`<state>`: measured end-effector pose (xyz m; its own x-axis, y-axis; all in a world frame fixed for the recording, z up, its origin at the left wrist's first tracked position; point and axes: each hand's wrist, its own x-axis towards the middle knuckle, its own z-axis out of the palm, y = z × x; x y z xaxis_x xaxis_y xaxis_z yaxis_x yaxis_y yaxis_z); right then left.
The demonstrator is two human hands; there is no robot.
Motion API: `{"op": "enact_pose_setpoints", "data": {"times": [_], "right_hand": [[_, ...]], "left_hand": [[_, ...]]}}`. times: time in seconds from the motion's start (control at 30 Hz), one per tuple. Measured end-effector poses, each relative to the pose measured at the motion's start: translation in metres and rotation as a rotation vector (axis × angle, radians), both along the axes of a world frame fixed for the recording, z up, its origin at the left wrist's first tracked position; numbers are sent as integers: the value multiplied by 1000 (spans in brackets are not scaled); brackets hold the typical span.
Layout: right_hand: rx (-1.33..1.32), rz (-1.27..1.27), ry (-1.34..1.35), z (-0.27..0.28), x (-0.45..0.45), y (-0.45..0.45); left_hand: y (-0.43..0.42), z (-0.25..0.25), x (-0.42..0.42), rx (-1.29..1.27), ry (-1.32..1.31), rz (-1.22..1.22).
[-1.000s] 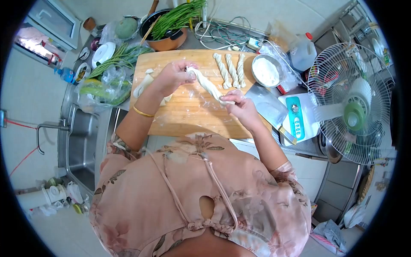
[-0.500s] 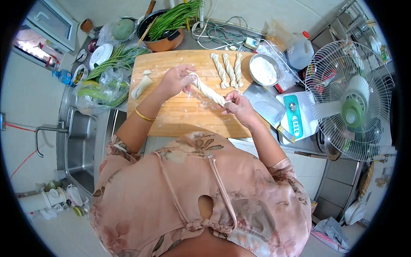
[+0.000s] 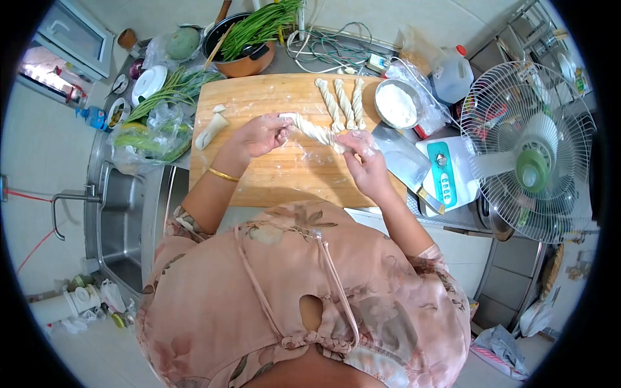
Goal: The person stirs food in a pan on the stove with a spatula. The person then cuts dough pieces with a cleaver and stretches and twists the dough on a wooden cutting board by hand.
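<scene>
- Nearest to us was a wooden board (image 3: 291,181) with white dust on it, and our hands were over its middle.
- Our right hand (image 3: 365,155) was curled up small. Its thumb and fingers pinched one end of a dough twist (image 3: 312,130), the end closer to us.
- Our left hand (image 3: 262,136) was curled too, a bit looser, with its fingertips on the other end.
- The dough twist went from hand to hand over the board. We could not tell if it touched the wood.
- It had turns all along it, so we think we were at the twisting step, and maybe almost done with that one.
- Next, we guess, the ends needed a tight pinch so the turns would not come loose. It called for gentle hands, because soft dough could tear.
- On the left of the board lay a plain piece of dough (image 3: 211,131), not twisted yet, with a small bit (image 3: 219,108) by its far end.
- Near the far edge, three other twists (image 3: 348,103) lay side by side.
- Right of them was a bowl (image 3: 420,105) of white powder, maybe flour.
- Behind the board, a pot (image 3: 244,67) had long green beans (image 3: 268,29) in it.
</scene>
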<state>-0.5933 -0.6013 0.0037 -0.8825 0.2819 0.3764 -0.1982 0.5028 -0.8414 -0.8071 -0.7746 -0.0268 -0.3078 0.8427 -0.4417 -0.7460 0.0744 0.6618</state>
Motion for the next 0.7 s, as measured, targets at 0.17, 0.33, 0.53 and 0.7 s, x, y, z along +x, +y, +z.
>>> {"op": "enact_pose_setpoints", "data": {"times": [0.17,0.33,0.53,0.7], "right_hand": [[282,-39,-66,3,2,-2],[479,72,-121,-4,12,2],[574,223,-125,-26,-6,-3],[800,249,-191,-67,-53,7]], "left_hand": [[6,2,1,-170,218,32],[20,-1,9,-145,29,168],[55,-60,-43,-430,448,112],[111,-64,-73,-613,597,261]]}}
